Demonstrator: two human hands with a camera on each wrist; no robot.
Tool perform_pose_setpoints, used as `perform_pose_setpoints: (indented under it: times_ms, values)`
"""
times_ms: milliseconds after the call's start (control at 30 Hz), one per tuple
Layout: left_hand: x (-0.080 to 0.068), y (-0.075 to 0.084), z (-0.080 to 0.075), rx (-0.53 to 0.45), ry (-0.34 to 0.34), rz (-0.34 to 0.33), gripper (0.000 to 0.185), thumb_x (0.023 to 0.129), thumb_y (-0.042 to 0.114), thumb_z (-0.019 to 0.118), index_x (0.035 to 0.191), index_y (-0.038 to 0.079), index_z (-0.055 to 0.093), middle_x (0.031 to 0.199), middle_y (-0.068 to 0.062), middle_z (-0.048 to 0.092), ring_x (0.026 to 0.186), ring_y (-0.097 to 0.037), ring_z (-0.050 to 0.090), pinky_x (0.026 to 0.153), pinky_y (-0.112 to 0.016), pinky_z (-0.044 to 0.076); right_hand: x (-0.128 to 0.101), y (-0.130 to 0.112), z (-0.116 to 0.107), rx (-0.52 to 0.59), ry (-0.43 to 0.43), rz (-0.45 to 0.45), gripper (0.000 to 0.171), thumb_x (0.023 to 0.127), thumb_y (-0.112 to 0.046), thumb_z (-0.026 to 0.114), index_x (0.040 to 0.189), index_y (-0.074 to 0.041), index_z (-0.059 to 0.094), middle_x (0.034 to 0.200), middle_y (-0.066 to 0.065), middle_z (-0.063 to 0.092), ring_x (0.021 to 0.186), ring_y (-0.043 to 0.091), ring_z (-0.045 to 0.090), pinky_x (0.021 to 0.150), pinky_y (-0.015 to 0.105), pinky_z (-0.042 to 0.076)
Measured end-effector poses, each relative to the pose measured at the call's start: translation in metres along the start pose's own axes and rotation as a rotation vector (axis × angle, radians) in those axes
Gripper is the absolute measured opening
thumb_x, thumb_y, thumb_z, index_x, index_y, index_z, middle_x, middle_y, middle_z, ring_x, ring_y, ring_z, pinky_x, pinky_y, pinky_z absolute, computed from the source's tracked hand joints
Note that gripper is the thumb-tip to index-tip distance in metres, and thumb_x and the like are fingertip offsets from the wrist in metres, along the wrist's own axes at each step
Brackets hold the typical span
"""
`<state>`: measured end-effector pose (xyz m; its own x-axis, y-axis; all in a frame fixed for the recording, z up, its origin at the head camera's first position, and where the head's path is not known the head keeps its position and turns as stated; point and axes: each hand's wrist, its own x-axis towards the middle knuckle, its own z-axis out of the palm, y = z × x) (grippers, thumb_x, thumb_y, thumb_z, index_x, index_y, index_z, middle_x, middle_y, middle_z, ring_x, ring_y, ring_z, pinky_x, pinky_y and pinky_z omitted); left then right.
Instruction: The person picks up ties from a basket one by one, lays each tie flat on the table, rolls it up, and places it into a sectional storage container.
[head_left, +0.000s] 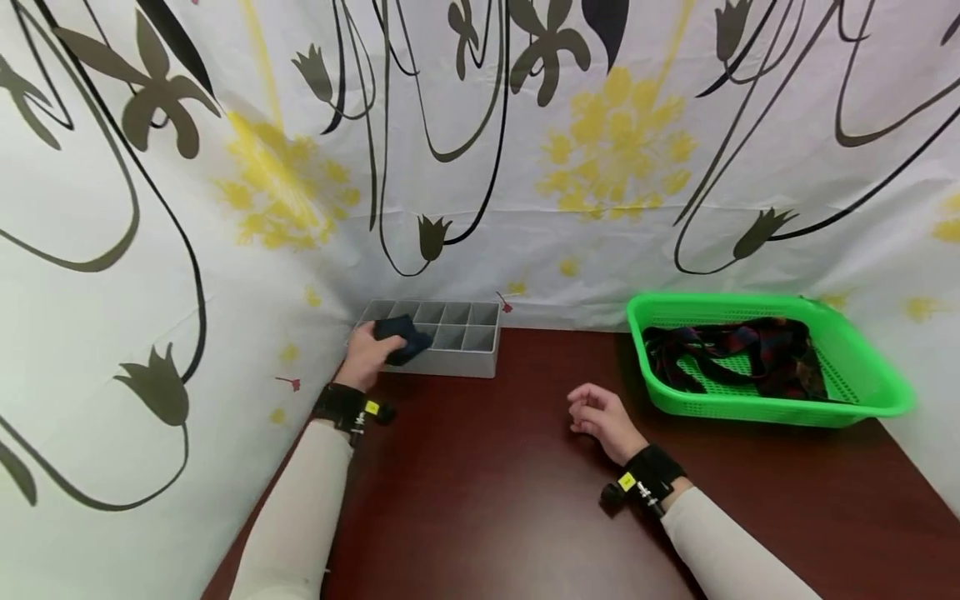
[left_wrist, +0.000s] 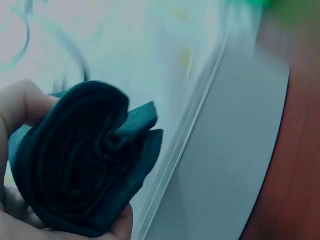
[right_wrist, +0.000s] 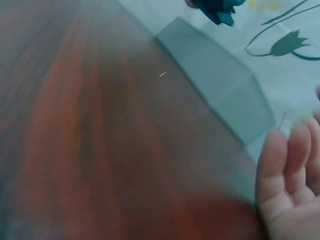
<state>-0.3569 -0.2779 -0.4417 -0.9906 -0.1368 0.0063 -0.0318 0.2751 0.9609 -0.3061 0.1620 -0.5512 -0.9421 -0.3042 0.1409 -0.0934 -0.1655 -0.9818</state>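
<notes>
left hand (head_left: 366, 354) grip: clasps rolled dark cloth (head_left: 403, 337), seemingly over front-left cell of grey divider box (head_left: 457, 333) | right hand (head_left: 600, 417): relaxed, empty, on desk (head_left: 487, 500) | green basket (head_left: 862, 392) at right holds dark garments

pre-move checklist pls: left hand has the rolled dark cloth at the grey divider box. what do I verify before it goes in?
1. Grip: left hand holds the rolled dark cloth, fingers curled round it. ok
2. Roll intact: tight spiral in the left wrist view, one loose corner sticking out. ok
3. Position: cloth sits over the left end of the grey divider box. ok
4. Target compartment free: hidden under cloth and hand. cannot tell
5. Right hand out of the way: rests loosely curled on the table, apart from the box, holding nothing. ok
6. More stock: dark clothes lie in the green basket. ok
</notes>
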Motion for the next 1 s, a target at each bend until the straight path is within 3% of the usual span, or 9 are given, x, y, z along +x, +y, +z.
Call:
perform_pose_setpoints:
  times_ms: [167, 367, 533, 667, 833, 1000]
  values:
    - [0.034, -0.019, -0.047, 0.263, 0.023, -0.004, 0.079, 0.092, 0.023, 0.07, 0.158, -0.006, 0.036, 0.15, -0.032, 0.051, 0.121, -0.041, 0.058, 0.089, -0.04, 0.055, -0.006, 0.01, -0.005, -0.178, -0.054, -0.024, 0.026, 0.096, 0.002, 0.067, 0.111, 0.02, 0.056, 0.081, -0.006, 0.062, 0.07, 0.009, 0.062, 0.063, 0.028, 0.057]
    - [0.063, -0.019, -0.073, 0.436, 0.049, -0.044, 0.082, 0.091, 0.027, 0.068, 0.157, -0.01, 0.036, 0.152, -0.036, 0.049, 0.133, -0.049, 0.054, 0.109, -0.056, 0.051, -0.001, 0.011, -0.004, -0.234, -0.081, -0.064, 0.019, 0.098, -0.001, 0.069, 0.106, 0.014, 0.061, 0.083, -0.006, 0.063, 0.072, 0.012, 0.062, 0.064, 0.03, 0.058]
    - [0.089, -0.015, -0.074, 0.652, 0.033, -0.013, 0.081, 0.089, 0.032, 0.071, 0.152, -0.011, 0.042, 0.145, -0.034, 0.054, 0.127, -0.048, 0.056, 0.107, -0.056, 0.051, 0.004, 0.008, -0.003, -0.271, -0.06, -0.059, 0.015, 0.1, -0.007, 0.071, 0.1, 0.007, 0.065, 0.083, -0.003, 0.063, 0.068, 0.013, 0.062, 0.061, 0.031, 0.057]
    - [0.102, -0.017, -0.067, 0.811, 0.013, 0.045, 0.065, 0.083, 0.03, 0.077, 0.129, -0.012, 0.06, 0.123, -0.031, 0.065, 0.105, -0.043, 0.063, 0.092, -0.052, 0.056, 0.003, 0.007, -0.004, -0.3, -0.056, -0.059, 0.014, 0.099, -0.008, 0.072, 0.097, 0.005, 0.066, 0.084, -0.004, 0.065, 0.068, 0.012, 0.062, 0.061, 0.031, 0.057]
    - [0.103, -0.017, -0.058, 0.975, 0.061, 0.092, 0.045, 0.078, 0.027, 0.08, 0.103, -0.009, 0.071, 0.104, -0.028, 0.072, 0.089, -0.041, 0.068, 0.078, -0.05, 0.059, 0.004, 0.01, -0.003, -0.322, -0.056, -0.057, 0.013, 0.098, -0.008, 0.074, 0.097, 0.004, 0.067, 0.085, -0.005, 0.067, 0.067, 0.009, 0.062, 0.059, 0.03, 0.057]
    - [0.1, -0.014, -0.05, 1.117, 0.079, 0.04, 0.036, 0.078, 0.027, 0.079, 0.093, -0.006, 0.074, 0.099, -0.026, 0.075, 0.086, -0.039, 0.07, 0.074, -0.049, 0.06, 0.007, 0.007, -0.001, -0.34, -0.053, -0.035, 0.013, 0.097, -0.008, 0.075, 0.096, 0.002, 0.068, 0.08, -0.004, 0.065, 0.064, 0.011, 0.061, 0.055, 0.032, 0.056]
